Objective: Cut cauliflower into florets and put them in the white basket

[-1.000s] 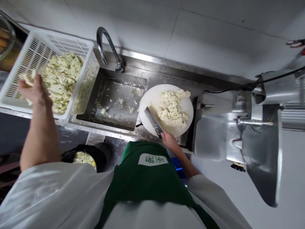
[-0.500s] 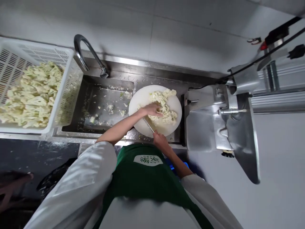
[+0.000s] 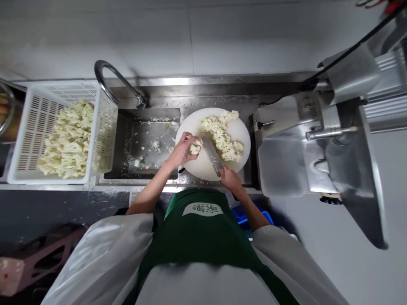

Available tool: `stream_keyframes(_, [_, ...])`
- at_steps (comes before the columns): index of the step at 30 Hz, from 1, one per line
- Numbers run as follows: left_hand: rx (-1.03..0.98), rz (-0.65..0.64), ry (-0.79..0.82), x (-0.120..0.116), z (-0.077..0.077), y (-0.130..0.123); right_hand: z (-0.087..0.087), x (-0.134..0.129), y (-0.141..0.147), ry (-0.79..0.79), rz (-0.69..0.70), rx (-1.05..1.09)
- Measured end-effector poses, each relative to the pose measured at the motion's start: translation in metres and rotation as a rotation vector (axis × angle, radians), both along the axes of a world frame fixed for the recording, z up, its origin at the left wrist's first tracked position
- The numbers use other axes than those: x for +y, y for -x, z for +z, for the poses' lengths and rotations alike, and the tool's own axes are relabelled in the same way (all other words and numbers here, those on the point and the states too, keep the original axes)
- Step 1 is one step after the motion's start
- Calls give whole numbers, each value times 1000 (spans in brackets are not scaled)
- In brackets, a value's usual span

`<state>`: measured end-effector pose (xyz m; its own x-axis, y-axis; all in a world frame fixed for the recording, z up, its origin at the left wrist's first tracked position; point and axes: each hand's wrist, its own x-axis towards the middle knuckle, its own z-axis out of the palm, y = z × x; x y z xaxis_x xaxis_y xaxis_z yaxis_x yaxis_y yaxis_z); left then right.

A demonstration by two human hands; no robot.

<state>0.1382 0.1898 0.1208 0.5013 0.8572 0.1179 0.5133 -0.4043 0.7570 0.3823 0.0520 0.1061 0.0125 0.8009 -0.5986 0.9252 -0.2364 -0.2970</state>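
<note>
My left hand (image 3: 182, 151) is closed around a piece of cauliflower (image 3: 195, 147) over the left side of the round white cutting board (image 3: 203, 169). In my right hand (image 3: 231, 180) is the handle of a kitchen knife (image 3: 213, 156), its broad blade lying tilted above the board and pointing away to the left. Just beyond the blade, cut cauliflower florets (image 3: 224, 137) form a curved heap from the far edge to the right side of the board. The knife's tip is near the held piece; whether they touch I cannot tell.
Left of the board is a metal sink (image 3: 149, 144) strewn with cauliflower crumbs, under a curved faucet (image 3: 116, 78). A white plastic basket (image 3: 104, 140) of cauliflower florets (image 3: 68, 144) stands farther left. A metal slicing machine (image 3: 282, 165) borders the board's right side.
My left hand has moved left off the heap, taking a cauliflower piece with it. The knife blade now shows flat beside the heap. The view has shifted somewhat.
</note>
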Motion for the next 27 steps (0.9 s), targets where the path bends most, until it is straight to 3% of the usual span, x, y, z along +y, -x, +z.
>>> stream_keyframes(4, [-19,104,18,-50,-51,-1,0,4,-1,15,4,-66])
stream_keyframes(7, [-169,345,-24,-74,-73,-5,9,6,9,-1,21,-90])
stream_keyframes(10, [-260,547,-59,-86,-81,-7,27,10,22,-50,18,-93])
stream_keyframes(15, [-305,576,-74,-84,-84,-10,48,24,52,-158,33,-80])
stream_keyframes(18, [-310,580,-75,-81,-84,-9,39,29,70,-178,71,-69])
stream_keyframes(22, [-262,574,-70,-84,-86,-10,14,33,84,-64,145,-39])
stream_keyframes(27, [-92,629,-124,-93,-98,-13,-3,36,68,-53,137,-31])
